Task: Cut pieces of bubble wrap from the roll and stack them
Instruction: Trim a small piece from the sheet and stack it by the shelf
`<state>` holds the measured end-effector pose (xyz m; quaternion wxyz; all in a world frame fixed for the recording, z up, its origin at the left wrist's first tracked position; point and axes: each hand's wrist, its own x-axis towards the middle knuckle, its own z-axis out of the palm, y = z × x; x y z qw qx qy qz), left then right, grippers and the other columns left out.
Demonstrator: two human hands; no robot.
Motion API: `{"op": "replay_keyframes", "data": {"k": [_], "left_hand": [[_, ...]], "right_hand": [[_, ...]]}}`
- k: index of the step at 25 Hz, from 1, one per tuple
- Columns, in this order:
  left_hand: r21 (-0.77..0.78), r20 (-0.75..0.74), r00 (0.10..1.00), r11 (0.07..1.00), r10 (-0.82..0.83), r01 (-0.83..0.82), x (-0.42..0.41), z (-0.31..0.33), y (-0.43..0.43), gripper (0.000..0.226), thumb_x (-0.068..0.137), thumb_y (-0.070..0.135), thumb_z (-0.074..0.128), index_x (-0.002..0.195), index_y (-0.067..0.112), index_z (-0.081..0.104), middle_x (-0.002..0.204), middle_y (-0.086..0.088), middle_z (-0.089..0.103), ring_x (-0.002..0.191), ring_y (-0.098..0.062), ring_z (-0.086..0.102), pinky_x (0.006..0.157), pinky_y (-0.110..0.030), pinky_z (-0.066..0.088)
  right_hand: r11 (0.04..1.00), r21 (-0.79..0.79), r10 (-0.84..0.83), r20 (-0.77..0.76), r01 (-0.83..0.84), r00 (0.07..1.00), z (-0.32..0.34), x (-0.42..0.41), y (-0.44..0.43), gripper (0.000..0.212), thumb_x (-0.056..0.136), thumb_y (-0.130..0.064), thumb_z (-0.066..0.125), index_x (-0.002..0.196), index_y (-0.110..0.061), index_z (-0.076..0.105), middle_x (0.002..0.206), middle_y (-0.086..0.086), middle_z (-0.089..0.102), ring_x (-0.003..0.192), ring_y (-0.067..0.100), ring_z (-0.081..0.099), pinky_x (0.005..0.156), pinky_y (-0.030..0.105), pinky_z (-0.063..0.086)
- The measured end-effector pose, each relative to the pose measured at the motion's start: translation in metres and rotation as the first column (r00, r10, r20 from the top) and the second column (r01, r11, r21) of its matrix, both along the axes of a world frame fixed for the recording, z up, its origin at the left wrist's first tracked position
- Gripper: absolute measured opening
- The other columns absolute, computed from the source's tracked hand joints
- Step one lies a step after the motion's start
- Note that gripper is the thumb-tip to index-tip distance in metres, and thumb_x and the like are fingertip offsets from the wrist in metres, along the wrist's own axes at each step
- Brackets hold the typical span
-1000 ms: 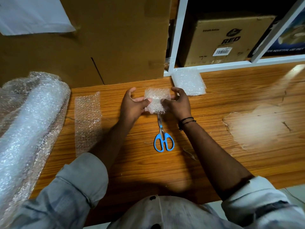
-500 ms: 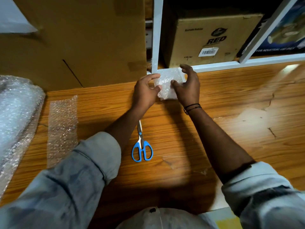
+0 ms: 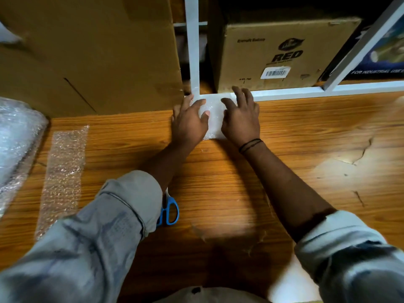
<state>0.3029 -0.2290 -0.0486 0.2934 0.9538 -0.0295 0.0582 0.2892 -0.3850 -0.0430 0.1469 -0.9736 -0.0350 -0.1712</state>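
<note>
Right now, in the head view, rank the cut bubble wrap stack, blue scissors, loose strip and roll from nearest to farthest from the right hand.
1. Cut bubble wrap stack: under the right hand, touching.
2. Blue scissors: toward the person, to the left.
3. Loose strip: farther left.
4. Roll: far left edge.

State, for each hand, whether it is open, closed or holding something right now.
Left hand: open, fingers resting flat on the bubble wrap stack.
Right hand: open, fingers spread, pressing the same stack.
</note>
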Motion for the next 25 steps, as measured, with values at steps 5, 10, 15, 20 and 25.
{"op": "replay_keyframes", "data": {"k": [5, 10, 15, 20, 25], "left_hand": [[0.335, 0.007, 0.973, 0.918, -0.230, 0.215, -0.002, -0.009, 0.004, 0.056, 0.108, 0.039, 0.029, 0.161, 0.021, 0.031, 0.171, 0.003, 0.021, 0.152, -0.034, 0.019, 0.114, -0.051, 0.026], [0.428, -0.104, 0.957, 0.857, -0.270, 0.288, -0.001, -0.028, 0.013, 0.062, 0.110, 0.045, 0.025, 0.165, 0.019, 0.014, 0.172, 0.002, 0.013, 0.157, -0.038, 0.006, 0.121, -0.056, 0.018], [0.407, -0.186, 0.953, 0.864, -0.239, 0.296, -0.001, -0.032, 0.009, 0.065, 0.110, 0.047, 0.020, 0.165, 0.020, -0.002, 0.173, 0.003, -0.002, 0.157, -0.038, -0.014, 0.125, -0.060, 0.001], [0.388, -0.221, 0.950, 0.874, -0.221, 0.294, -0.001, -0.033, 0.011, 0.065, 0.110, 0.045, 0.018, 0.165, 0.020, -0.005, 0.173, 0.004, -0.006, 0.156, -0.038, -0.018, 0.125, -0.060, -0.005], [0.366, -0.295, 0.923, 0.863, -0.247, 0.348, -0.001, -0.022, 0.009, 0.065, 0.110, 0.045, 0.020, 0.165, 0.021, -0.006, 0.173, 0.002, -0.010, 0.154, -0.038, -0.024, 0.122, -0.059, -0.012]], "right_hand": [[0.981, -0.105, 0.133, -0.256, -0.164, 0.957, -0.009, 0.005, 0.013, 0.058, 0.108, -0.032, 0.033, 0.161, -0.007, 0.028, 0.171, 0.016, 0.019, 0.160, 0.031, 0.011, 0.128, 0.051, 0.008], [0.996, -0.049, 0.055, -0.344, -0.076, 0.937, -0.036, -0.006, 0.009, 0.064, 0.112, -0.041, 0.019, 0.165, -0.008, 0.010, 0.174, 0.011, 0.004, 0.161, 0.026, -0.001, 0.130, 0.050, 0.000], [0.997, -0.069, 0.016, -0.380, -0.045, 0.925, -0.039, -0.012, 0.012, 0.067, 0.111, -0.046, 0.015, 0.166, -0.009, 0.004, 0.174, 0.009, -0.003, 0.161, 0.023, -0.008, 0.129, 0.052, -0.003], [0.996, -0.045, 0.048, -0.413, -0.073, 0.909, -0.037, -0.009, 0.013, 0.066, 0.111, -0.047, 0.014, 0.166, -0.011, 0.003, 0.174, 0.007, -0.003, 0.161, 0.021, -0.008, 0.129, 0.053, -0.002], [0.993, -0.073, 0.051, -0.445, -0.093, 0.894, -0.034, -0.012, 0.008, 0.068, 0.111, -0.048, 0.012, 0.166, -0.010, 0.000, 0.174, 0.008, -0.006, 0.160, 0.022, -0.011, 0.129, 0.053, -0.005]]}}
